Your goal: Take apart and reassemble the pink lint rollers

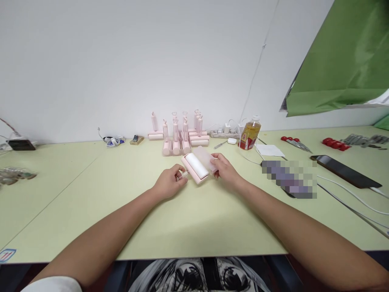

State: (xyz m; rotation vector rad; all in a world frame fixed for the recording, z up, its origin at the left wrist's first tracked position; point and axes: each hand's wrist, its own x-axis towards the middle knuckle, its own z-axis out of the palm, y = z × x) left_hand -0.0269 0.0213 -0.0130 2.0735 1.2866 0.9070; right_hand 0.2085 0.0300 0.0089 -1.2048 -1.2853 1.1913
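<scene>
My left hand (170,181) is closed around the clear handle of a pink lint roller (197,167). The roller's white sticky roll faces up, seated in its pink housing. In my right hand (224,168) is a translucent pinkish cover (204,157), pinched at its right edge. That cover sits right beside the roller's upper right side; whether the two touch, I cannot tell. Just behind them stands a group of several pink lint rollers (175,140), most with handles pointing up.
A drink bottle (249,133), a power strip (225,133) and a white case (232,141) stand behind on the right. White paper (270,150), a phone (345,171), cables and red-handled tools (296,142) lie further right. A coiled cable (112,141) lies back left.
</scene>
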